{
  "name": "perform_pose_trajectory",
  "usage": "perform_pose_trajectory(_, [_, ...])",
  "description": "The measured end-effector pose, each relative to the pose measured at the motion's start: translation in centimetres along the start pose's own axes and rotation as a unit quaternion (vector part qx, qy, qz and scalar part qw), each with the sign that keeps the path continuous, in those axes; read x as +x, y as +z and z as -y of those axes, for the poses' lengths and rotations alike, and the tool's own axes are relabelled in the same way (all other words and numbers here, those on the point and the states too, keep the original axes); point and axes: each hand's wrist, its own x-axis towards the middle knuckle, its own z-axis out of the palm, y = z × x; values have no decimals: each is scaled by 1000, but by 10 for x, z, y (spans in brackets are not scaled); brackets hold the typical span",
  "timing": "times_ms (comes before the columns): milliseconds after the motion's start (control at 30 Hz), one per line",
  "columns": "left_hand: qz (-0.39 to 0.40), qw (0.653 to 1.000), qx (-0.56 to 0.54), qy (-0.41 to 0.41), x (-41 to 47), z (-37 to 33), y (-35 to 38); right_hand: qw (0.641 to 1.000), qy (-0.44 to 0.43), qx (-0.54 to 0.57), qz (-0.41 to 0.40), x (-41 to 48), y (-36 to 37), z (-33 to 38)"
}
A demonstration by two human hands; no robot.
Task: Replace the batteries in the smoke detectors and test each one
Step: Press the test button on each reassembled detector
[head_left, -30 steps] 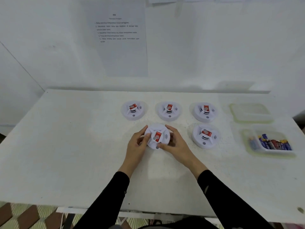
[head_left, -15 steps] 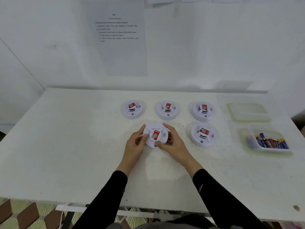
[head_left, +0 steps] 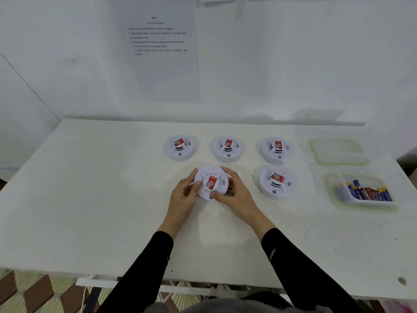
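While the left hand (head_left: 183, 196) and right hand (head_left: 238, 195) clasp the nearest smoke detector (head_left: 211, 182) by opposite rims, their fingers (head_left: 227, 171) hide its lower edge, so whether it rests on the white table (head_left: 90, 199) or is lifted is unclear; the wall sheet's (head_left: 158, 71) print is blurred.

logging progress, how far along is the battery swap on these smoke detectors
Nothing looks finished: no detector appears opened. In hand: the left hand and right hand grip the near-left detector. Left: four other detectors sit untouched, and the batteries lie in the container.
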Motion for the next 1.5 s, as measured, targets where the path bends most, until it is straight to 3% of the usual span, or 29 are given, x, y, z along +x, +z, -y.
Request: perform_pose_trajectory(1500, [-1, 1000, 3, 8, 2, 5, 1, 1000, -5, -11, -1, 0, 1, -2])
